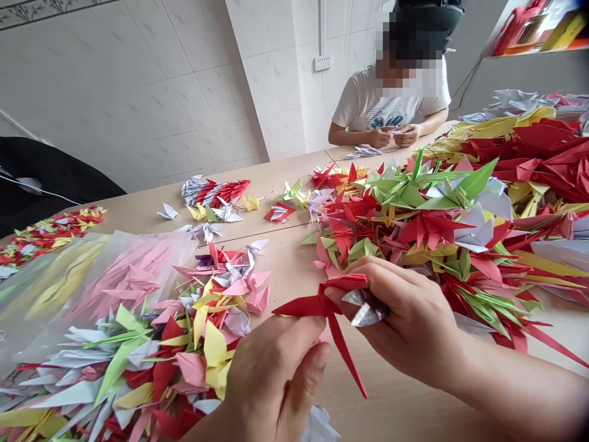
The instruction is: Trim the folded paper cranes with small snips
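Observation:
Between my hands, above the table, is a red paper crane (322,302) with its long narrow points spread out. My left hand (276,374) pinches its left side between thumb and fingers. On the other side my right hand (400,313) grips the crane near its upper right part. Tucked in the same right hand is a grey metal tool (367,312) with pointed tips; its handle is hidden by my fingers. Below my left hand, part of a white folded paper piece (319,426) shows on the table.
A mixed heap of folded cranes (184,356) lies at left, beside clear bags of pink and yellow ones (133,270). A larger heap (427,209) rises at right. Across the table (285,258), a person (391,116) handles small white paper.

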Tool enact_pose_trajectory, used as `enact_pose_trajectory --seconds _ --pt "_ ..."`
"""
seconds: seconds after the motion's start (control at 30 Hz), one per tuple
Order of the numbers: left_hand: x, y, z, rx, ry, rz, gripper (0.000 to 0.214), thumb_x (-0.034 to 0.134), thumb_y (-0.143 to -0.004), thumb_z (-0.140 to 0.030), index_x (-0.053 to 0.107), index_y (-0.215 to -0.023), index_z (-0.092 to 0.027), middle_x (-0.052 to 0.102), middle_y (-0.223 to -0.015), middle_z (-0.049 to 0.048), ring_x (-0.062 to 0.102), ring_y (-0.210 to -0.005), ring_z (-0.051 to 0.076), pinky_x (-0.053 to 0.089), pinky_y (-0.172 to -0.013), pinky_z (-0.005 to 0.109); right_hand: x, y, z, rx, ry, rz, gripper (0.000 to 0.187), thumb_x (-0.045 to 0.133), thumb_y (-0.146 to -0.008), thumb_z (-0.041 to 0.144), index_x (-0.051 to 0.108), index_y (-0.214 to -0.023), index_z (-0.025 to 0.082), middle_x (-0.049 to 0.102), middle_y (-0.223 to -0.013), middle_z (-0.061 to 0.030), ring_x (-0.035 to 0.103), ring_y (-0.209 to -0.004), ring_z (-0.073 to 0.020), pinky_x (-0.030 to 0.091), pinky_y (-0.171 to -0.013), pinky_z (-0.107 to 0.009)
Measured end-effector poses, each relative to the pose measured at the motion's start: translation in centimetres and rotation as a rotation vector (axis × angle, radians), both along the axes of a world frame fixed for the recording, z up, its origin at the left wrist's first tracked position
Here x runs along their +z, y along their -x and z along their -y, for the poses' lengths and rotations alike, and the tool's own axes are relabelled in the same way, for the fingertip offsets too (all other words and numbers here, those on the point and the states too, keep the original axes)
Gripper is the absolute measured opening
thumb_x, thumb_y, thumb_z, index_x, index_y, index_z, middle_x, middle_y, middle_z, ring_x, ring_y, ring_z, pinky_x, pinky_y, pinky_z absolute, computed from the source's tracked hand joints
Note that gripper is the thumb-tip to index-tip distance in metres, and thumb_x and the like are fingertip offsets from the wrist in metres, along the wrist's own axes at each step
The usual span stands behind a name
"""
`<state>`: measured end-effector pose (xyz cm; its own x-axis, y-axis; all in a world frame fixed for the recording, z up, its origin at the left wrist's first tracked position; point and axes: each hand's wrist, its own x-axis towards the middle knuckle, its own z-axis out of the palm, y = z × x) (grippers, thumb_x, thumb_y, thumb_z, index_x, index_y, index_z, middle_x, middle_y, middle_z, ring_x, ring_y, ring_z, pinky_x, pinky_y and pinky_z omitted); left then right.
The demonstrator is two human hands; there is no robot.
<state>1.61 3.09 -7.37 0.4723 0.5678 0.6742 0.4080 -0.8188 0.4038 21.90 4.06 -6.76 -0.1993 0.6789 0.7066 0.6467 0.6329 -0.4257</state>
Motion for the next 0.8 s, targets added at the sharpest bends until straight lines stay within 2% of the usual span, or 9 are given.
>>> enact_pose_trajectory --seconds 0.1,0.2,0.3,0.37,0.47,0.57,0.67,0.8 --pt "-0.4 -0.6 0.1 -0.031 0.347 0.135 0.033 0.059 -0.097 -0.013 0.057 -0.126 -0.028 0.073 -0.098 -0.001 0.071 -0.085 0.011 0.055 -0.08 0.016 -0.2 0.2 0.2 0.055 0.051 -0.036 0.015 0.055 -0.09 0.009 0.059 -0.077 0.016 0.059 -0.067 -0.0027 0.052 -0.057 -0.0128 0.037 -0.05 -0.025" --pt "-0.2 -1.0 0.4 -0.038 0.65 0.293 0.026 0.06 -0.099 -0.019 0.06 -0.118 -0.038 0.074 -0.104 -0.0057 0.072 -0.091 0.009 0.056 -0.081 0.014 -0.4 0.6 0.2 0.042 0.131 -0.092 0.019 0.058 -0.09 0.012 0.057 -0.072 0.017 0.052 -0.061 0.0018 0.045 -0.051 -0.01 0.035 -0.047 -0.023" --pt "0.5 -1.3 0.4 -0.058 0.865 0.442 0.015 0.066 -0.096 -0.025 0.063 -0.107 -0.035 0.073 -0.101 -0.0053 0.071 -0.088 0.01 0.058 -0.079 0.017 -0.4 0.9 0.2 0.043 0.195 -0.134 0.016 0.058 -0.09 0.014 0.059 -0.075 0.016 0.049 -0.058 0.0041 0.04 -0.049 -0.0092 0.034 -0.045 -0.022" --pt "0.8 -1.5 0.3 -0.076 0.94 0.544 0.01 0.07 -0.093 -0.027 0.063 -0.1 -0.03 0.071 -0.096 -0.0044 0.069 -0.084 0.01 0.058 -0.076 0.017 -0.4 1.1 0.2 0.054 0.241 -0.158 0.013 0.058 -0.091 0.014 0.061 -0.078 0.015 0.051 -0.059 0.0036 0.042 -0.049 -0.0096 0.035 -0.046 -0.022" --pt "1.0 -1.9 0.0 -0.083 1.002 0.645 0.014 0.074 -0.09 -0.029 0.061 -0.09 -0.025 0.07 -0.086 -0.0047 0.066 -0.076 0.008 0.054 -0.07 0.014 -0.4 1.2 0.3 0.081 0.284 -0.176 0.013 0.057 -0.091 0.015 0.061 -0.078 0.015 0.052 -0.058 0.0037 0.043 -0.05 -0.0098 0.036 -0.047 -0.022" --pt "0.8 -1.9 -0.1 -0.063 1.015 0.635 0.016 0.074 -0.09 -0.029 0.058 -0.087 -0.025 0.067 -0.081 -0.0061 0.062 -0.072 0.008 0.053 -0.067 0.014 -0.5 1.2 0.5 0.106 0.297 -0.175 0.012 0.058 -0.09 0.015 0.059 -0.078 0.016 0.048 -0.057 0.0054 0.04 -0.05 -0.0093 0.034 -0.046 -0.021" --pt "0.5 -1.6 0.0 -0.037 0.925 0.559 0.009 0.067 -0.095 -0.025 0.059 -0.091 -0.028 0.064 -0.082 -0.0076 0.06 -0.073 0.006 0.051 -0.068 0.011 -0.3 1.1 0.7 0.131 0.337 -0.192 0.01 0.06 -0.089 0.015 0.058 -0.079 0.017 0.05 -0.059 0.0054 0.04 -0.05 -0.009 0.034 -0.046 -0.021" --pt "0.5 -1.0 0.2 -0.011 0.741 0.431 0.016 0.055 -0.101 -0.017 0.059 -0.098 -0.032 0.063 -0.087 -0.0086 0.061 -0.078 0.004 0.048 -0.074 0.007 0.2 1.1 0.7 0.237 0.453 -0.32 0.009 0.063 -0.09 0.015 0.06 -0.083 0.019 0.063 -0.069 0.0036 0.053 -0.058 -0.0084 0.042 -0.054 -0.017"
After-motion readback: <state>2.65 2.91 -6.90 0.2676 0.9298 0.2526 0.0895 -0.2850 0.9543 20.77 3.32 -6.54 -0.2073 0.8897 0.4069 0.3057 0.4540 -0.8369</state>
